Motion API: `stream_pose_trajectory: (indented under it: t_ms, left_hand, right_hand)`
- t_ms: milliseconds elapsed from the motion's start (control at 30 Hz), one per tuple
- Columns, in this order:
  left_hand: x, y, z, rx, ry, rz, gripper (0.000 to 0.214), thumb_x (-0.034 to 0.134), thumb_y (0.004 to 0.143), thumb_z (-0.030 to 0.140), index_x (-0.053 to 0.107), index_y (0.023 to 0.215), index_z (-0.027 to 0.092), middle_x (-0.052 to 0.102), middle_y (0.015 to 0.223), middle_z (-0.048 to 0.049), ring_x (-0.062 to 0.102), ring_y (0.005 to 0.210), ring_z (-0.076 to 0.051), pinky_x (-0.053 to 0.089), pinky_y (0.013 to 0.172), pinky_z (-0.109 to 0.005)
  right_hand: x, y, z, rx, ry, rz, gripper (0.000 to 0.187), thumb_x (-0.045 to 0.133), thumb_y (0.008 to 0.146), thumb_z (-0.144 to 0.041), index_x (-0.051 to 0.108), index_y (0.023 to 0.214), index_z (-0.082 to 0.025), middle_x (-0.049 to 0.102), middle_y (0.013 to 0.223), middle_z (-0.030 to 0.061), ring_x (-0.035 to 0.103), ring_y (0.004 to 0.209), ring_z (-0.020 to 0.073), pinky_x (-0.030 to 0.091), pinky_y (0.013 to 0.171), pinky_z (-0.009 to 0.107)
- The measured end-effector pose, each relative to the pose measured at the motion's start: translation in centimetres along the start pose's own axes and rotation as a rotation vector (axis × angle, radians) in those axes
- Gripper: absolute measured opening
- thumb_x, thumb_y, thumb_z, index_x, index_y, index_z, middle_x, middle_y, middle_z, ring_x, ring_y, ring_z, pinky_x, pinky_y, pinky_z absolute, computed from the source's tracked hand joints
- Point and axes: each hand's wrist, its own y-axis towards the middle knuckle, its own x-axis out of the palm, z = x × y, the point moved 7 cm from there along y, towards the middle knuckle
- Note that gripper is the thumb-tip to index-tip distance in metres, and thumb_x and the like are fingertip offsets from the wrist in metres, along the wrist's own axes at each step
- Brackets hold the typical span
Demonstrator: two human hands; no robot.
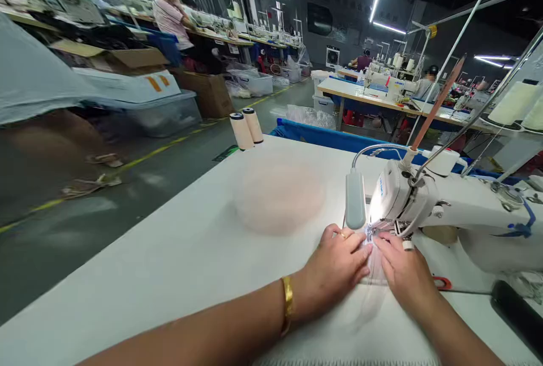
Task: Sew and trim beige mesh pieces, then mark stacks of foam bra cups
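Beside the needle of a white sewing machine (388, 193), my left hand (339, 267) has its fingers bent and pressed together on a strip of thin sheer white fabric (375, 272). From the other side of the strip, my right hand (405, 272) pinches it, its fingertips close to the presser foot (370, 233). The fabric runs between both hands under the foot and trails toward me, where it is hard to tell from the white table. The machine's lamp lights this spot. My fingertips partly hide the fabric's edges.
A grey lamp-like piece (355, 199) hangs left of the needle. A blurred pale pink round shape (278, 199) lies on the white table (178, 258). Two thread cones (246, 128) stand at its far corner. An orange-red handle (442, 283) lies right of my right hand. Other people sit and stand beyond.
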Motion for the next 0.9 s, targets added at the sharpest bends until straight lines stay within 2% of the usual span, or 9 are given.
stream_pose_trajectory:
  t_ms: [200,267,333,400,467,533,633,733,900]
  left_hand:
    - [-1.3,-0.7,0.1,0.013,-0.040,0.030,0.030,0.069,0.096,0.042,0.066,0.117,0.021,0.070,0.121,-0.0085,0.062,0.112,-0.031,0.037,0.094,-0.046]
    - [-2.1,-1.4,0.5,0.058,-0.112,-0.008,0.044,0.074,0.090,0.056,0.064,0.117,0.022,0.069,0.120,-0.0084,0.061,0.110,-0.031,0.038,0.095,-0.046]
    - [-2.7,-2.1,1.1,0.118,-0.180,-0.057,0.058,0.078,0.081,0.065,0.063,0.119,0.024,0.066,0.121,-0.0084,0.060,0.110,-0.031,0.039,0.097,-0.046]
    - [-2.8,-2.7,1.4,0.151,-0.200,-0.078,0.061,0.082,0.077,0.059,0.060,0.123,0.024,0.064,0.126,-0.0094,0.058,0.112,-0.033,0.039,0.100,-0.047]
    - [-2.3,-2.8,1.3,0.148,-0.202,-0.044,0.034,0.075,0.086,0.034,0.060,0.114,0.022,0.064,0.125,-0.0091,0.058,0.112,-0.030,0.040,0.100,-0.046]
    - [-1.5,-2.3,1.0,0.127,-0.231,0.012,0.010,0.056,0.089,0.011,0.057,0.094,0.020,0.066,0.111,-0.0065,0.059,0.101,-0.024,0.044,0.092,-0.039]
    - [-0.6,-0.9,0.1,0.054,-0.310,0.090,0.021,0.040,0.091,0.006,0.044,0.078,0.022,0.061,0.084,-0.0028,0.053,0.076,-0.019,0.042,0.071,-0.032]
    - [-0.5,0.3,-0.6,-0.023,-0.383,0.127,0.017,0.040,0.092,0.012,0.039,0.079,0.023,0.056,0.079,-0.0014,0.049,0.069,-0.018,0.041,0.065,-0.031]
    - [-0.4,1.4,-1.2,-0.065,-0.408,0.106,0.017,0.052,0.076,0.010,0.053,0.089,0.021,0.064,0.089,-0.0030,0.057,0.081,-0.020,0.045,0.073,-0.032]
  right_hand:
    - [-1.3,-0.3,-0.6,-0.059,0.100,-0.018,0.034,0.048,0.097,-0.008,0.072,0.117,-0.021,0.071,0.131,0.0117,0.069,0.107,0.0302,0.060,0.084,0.043]
    - [-2.2,-0.5,-1.3,-0.121,0.240,-0.126,0.024,0.061,0.100,-0.019,0.069,0.121,-0.025,0.069,0.135,0.0074,0.066,0.115,0.0289,0.058,0.093,0.042]
    - [-2.9,-0.9,-1.9,-0.167,0.354,-0.256,0.044,0.081,0.091,-0.036,0.063,0.130,-0.029,0.065,0.141,0.0032,0.061,0.125,0.0287,0.054,0.104,0.043]
    - [-3.3,-1.2,-2.0,-0.171,0.384,-0.323,0.054,0.089,0.084,-0.041,0.062,0.129,-0.031,0.062,0.144,0.0018,0.059,0.127,0.0287,0.050,0.108,0.044]
    - [-3.3,-1.1,-1.8,-0.171,0.374,-0.314,0.028,0.079,0.094,-0.031,0.065,0.118,-0.028,0.066,0.137,0.0026,0.062,0.120,0.0267,0.050,0.104,0.043]
    - [-3.0,-1.0,-1.7,-0.190,0.384,-0.277,0.009,0.060,0.103,-0.018,0.065,0.105,-0.025,0.071,0.121,0.0031,0.065,0.108,0.0239,0.051,0.094,0.040]
    - [-2.9,-0.6,-1.6,-0.200,0.440,-0.168,0.020,0.045,0.107,-0.015,0.062,0.101,-0.024,0.072,0.103,0.0024,0.064,0.097,0.0223,0.050,0.082,0.036]
    - [-3.3,-0.2,-1.3,-0.168,0.431,0.004,0.021,0.041,0.109,-0.018,0.059,0.099,-0.024,0.073,0.098,0.0016,0.063,0.086,0.0212,0.049,0.077,0.035]
    - [-4.4,-0.3,-1.0,-0.127,0.328,0.305,0.022,0.042,0.109,-0.018,0.063,0.104,-0.023,0.073,0.093,0.0034,0.065,0.085,0.0226,0.051,0.076,0.035]
